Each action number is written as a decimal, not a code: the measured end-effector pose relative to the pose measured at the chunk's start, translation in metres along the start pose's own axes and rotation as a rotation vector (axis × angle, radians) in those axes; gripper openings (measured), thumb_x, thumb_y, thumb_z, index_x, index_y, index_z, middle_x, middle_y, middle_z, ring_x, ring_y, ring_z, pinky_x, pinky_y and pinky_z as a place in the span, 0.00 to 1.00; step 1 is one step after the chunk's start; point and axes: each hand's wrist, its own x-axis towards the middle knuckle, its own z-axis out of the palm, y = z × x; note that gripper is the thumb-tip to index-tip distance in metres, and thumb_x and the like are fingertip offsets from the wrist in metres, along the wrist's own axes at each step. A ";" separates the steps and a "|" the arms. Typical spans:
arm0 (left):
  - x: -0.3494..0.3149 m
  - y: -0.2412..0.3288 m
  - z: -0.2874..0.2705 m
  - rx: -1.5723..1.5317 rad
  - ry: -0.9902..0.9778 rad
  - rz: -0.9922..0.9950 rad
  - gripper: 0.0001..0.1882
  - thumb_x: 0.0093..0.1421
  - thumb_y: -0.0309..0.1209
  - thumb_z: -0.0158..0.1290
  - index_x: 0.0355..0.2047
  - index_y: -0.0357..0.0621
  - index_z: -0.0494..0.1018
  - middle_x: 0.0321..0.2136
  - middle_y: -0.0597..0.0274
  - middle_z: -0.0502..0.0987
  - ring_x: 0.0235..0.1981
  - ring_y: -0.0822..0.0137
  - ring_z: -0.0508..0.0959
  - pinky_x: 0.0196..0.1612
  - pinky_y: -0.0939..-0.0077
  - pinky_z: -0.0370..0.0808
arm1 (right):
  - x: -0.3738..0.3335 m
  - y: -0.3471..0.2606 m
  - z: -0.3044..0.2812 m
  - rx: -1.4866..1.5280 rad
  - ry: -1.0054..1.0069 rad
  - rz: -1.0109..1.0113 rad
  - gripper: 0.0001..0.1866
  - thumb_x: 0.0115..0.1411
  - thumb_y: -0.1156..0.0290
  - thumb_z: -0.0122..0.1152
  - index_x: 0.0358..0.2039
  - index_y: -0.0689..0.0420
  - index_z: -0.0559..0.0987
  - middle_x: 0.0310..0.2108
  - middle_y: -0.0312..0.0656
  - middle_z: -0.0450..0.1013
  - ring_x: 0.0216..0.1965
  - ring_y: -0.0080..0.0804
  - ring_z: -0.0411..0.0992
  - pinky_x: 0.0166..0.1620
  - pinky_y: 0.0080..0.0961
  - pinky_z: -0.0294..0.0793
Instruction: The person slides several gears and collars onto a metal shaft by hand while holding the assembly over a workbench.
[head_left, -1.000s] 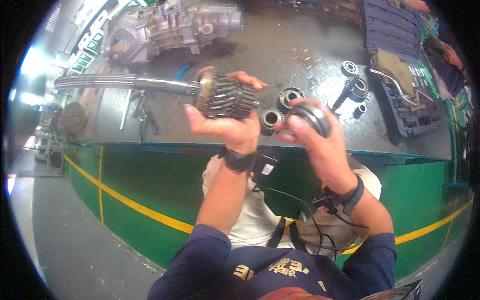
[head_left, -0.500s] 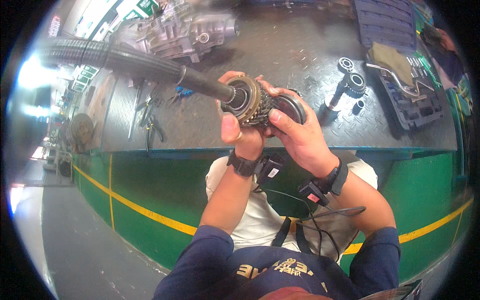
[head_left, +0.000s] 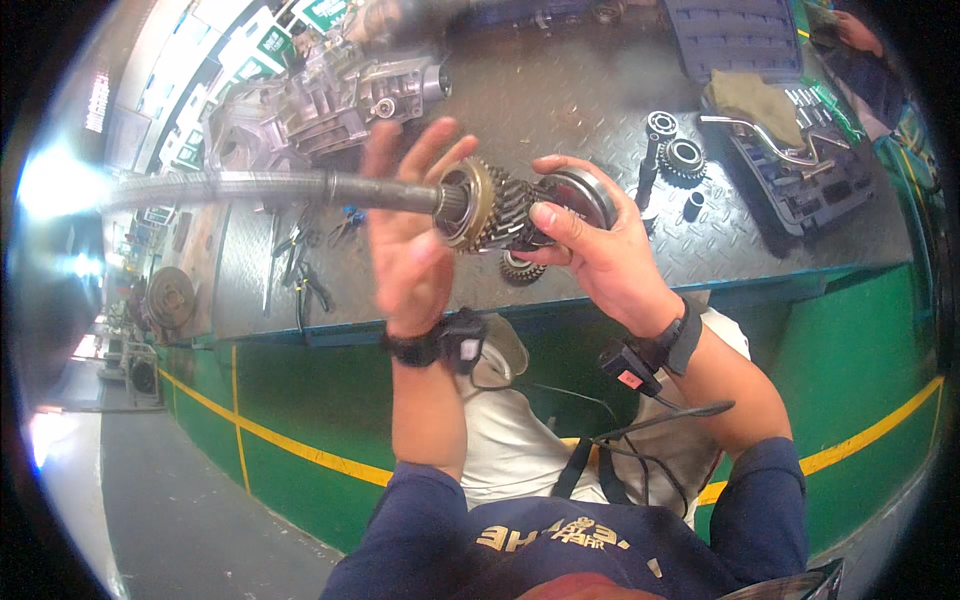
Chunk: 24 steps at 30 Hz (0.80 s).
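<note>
A long steel gear shaft (head_left: 370, 192) points out to the left, tilted up toward the camera. Near its right end it carries a brass-coloured ring (head_left: 481, 205), helical gear teeth (head_left: 512, 213) and a smooth steel collar (head_left: 592, 197). My right hand (head_left: 610, 245) is closed round the collar end, thumb on the near side, bearing the shaft above the bench. My left hand (head_left: 410, 235) is off it, fingers spread and slightly blurred, just behind and below the shaft's bare part. Whether that palm touches the metal I cannot tell. Beneath the gears a loose gear (head_left: 522, 266) lies on the bench.
On the metal bench (head_left: 560, 120) stand a gearbox housing (head_left: 320, 105) at the back left and pliers (head_left: 312, 290) at the near left. To the right are a gear (head_left: 684, 158), a bearing (head_left: 661, 124), a small sleeve (head_left: 694, 206) and an open tool case (head_left: 790, 190) with a cloth (head_left: 755, 105).
My left hand has let go of the ring and gears and moved left, opening its fingers. The shaft has swung closer to level, still in my right hand.
</note>
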 end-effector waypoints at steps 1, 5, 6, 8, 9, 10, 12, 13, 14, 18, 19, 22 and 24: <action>-0.004 0.010 0.006 -0.040 0.037 0.033 0.44 0.60 0.56 0.59 0.69 0.48 0.58 0.56 0.35 0.77 0.60 0.40 0.77 0.61 0.43 0.75 | -0.001 -0.001 -0.001 0.000 0.001 -0.005 0.26 0.62 0.73 0.74 0.59 0.57 0.75 0.50 0.39 0.77 0.46 0.24 0.78 0.40 0.22 0.85; -0.017 -0.003 -0.009 -0.387 0.468 -0.131 0.26 0.74 0.59 0.45 0.55 0.52 0.71 0.48 0.42 0.82 0.53 0.38 0.81 0.54 0.32 0.80 | -0.005 0.004 0.017 -0.535 0.003 -0.134 0.28 0.55 0.74 0.79 0.56 0.56 0.77 0.45 0.42 0.80 0.43 0.29 0.80 0.38 0.26 0.82; -0.017 -0.007 -0.012 -0.420 0.541 -0.181 0.24 0.74 0.58 0.45 0.53 0.52 0.69 0.47 0.44 0.83 0.53 0.42 0.81 0.55 0.34 0.80 | -0.003 0.007 0.020 -0.764 0.022 -0.264 0.29 0.53 0.75 0.80 0.55 0.57 0.78 0.44 0.44 0.80 0.42 0.34 0.80 0.40 0.28 0.82; -0.016 -0.016 -0.019 -0.466 0.634 -0.210 0.22 0.74 0.57 0.46 0.52 0.53 0.67 0.45 0.46 0.84 0.53 0.46 0.82 0.56 0.36 0.79 | 0.003 0.008 0.032 -1.090 0.028 -0.514 0.30 0.47 0.77 0.80 0.52 0.58 0.79 0.45 0.49 0.78 0.44 0.48 0.80 0.48 0.36 0.80; -0.014 -0.019 -0.019 -0.609 0.635 -0.205 0.21 0.74 0.55 0.46 0.51 0.53 0.68 0.47 0.49 0.83 0.53 0.46 0.81 0.57 0.34 0.79 | 0.006 0.004 0.039 -1.112 0.000 -0.507 0.30 0.47 0.77 0.80 0.52 0.58 0.79 0.45 0.49 0.78 0.44 0.48 0.80 0.48 0.36 0.80; -0.013 -0.017 -0.021 -0.737 0.640 -0.187 0.20 0.75 0.54 0.47 0.50 0.53 0.69 0.49 0.52 0.83 0.54 0.46 0.81 0.58 0.33 0.79 | 0.009 0.001 0.049 -1.173 -0.022 -0.597 0.31 0.46 0.75 0.81 0.53 0.58 0.79 0.44 0.47 0.79 0.43 0.43 0.79 0.47 0.34 0.79; -0.010 -0.010 -0.025 -0.825 0.572 -0.115 0.19 0.77 0.52 0.44 0.49 0.52 0.72 0.53 0.54 0.81 0.58 0.47 0.79 0.60 0.33 0.78 | 0.020 -0.002 0.069 -1.259 -0.097 -0.718 0.34 0.44 0.75 0.83 0.54 0.57 0.79 0.46 0.47 0.79 0.43 0.42 0.79 0.47 0.34 0.78; -0.007 -0.009 -0.028 -0.887 0.525 -0.077 0.18 0.77 0.50 0.43 0.49 0.51 0.73 0.53 0.54 0.81 0.58 0.47 0.78 0.60 0.35 0.78 | 0.025 -0.003 0.079 -1.280 -0.141 -0.714 0.34 0.44 0.75 0.83 0.54 0.57 0.79 0.46 0.47 0.79 0.43 0.42 0.79 0.47 0.34 0.78; -0.009 -0.012 -0.035 -0.908 0.553 -0.043 0.18 0.77 0.50 0.43 0.49 0.51 0.73 0.53 0.54 0.81 0.58 0.47 0.78 0.60 0.35 0.78 | 0.028 -0.002 0.090 -1.287 -0.168 -0.694 0.34 0.44 0.75 0.83 0.54 0.57 0.79 0.46 0.46 0.79 0.43 0.42 0.79 0.49 0.34 0.78; -0.017 -0.023 -0.049 -1.080 0.615 -0.063 0.17 0.77 0.46 0.44 0.47 0.48 0.75 0.49 0.54 0.81 0.55 0.51 0.79 0.59 0.45 0.79 | 0.041 0.005 0.095 -1.339 -0.297 -0.730 0.39 0.43 0.73 0.85 0.58 0.59 0.77 0.49 0.45 0.78 0.49 0.37 0.78 0.51 0.34 0.79; -0.015 -0.023 -0.051 -1.140 0.615 -0.076 0.17 0.77 0.45 0.45 0.47 0.47 0.76 0.46 0.54 0.81 0.54 0.52 0.80 0.58 0.48 0.79 | 0.045 0.008 0.089 -1.321 -0.322 -0.786 0.40 0.43 0.71 0.86 0.58 0.60 0.77 0.50 0.44 0.77 0.51 0.34 0.77 0.50 0.33 0.80; -0.017 -0.021 -0.056 -1.205 0.619 -0.101 0.17 0.76 0.45 0.46 0.44 0.46 0.77 0.42 0.55 0.81 0.52 0.53 0.80 0.58 0.49 0.79 | 0.044 0.025 0.075 -1.056 -0.184 -0.585 0.54 0.39 0.59 0.89 0.64 0.62 0.70 0.55 0.43 0.74 0.55 0.35 0.75 0.59 0.34 0.76; -0.017 -0.021 -0.054 -1.253 0.578 -0.085 0.18 0.76 0.46 0.47 0.42 0.46 0.78 0.40 0.56 0.82 0.50 0.52 0.81 0.58 0.50 0.78 | 0.046 0.039 0.072 -0.820 -0.155 -0.485 0.60 0.40 0.42 0.83 0.66 0.64 0.67 0.57 0.44 0.72 0.56 0.37 0.74 0.61 0.36 0.75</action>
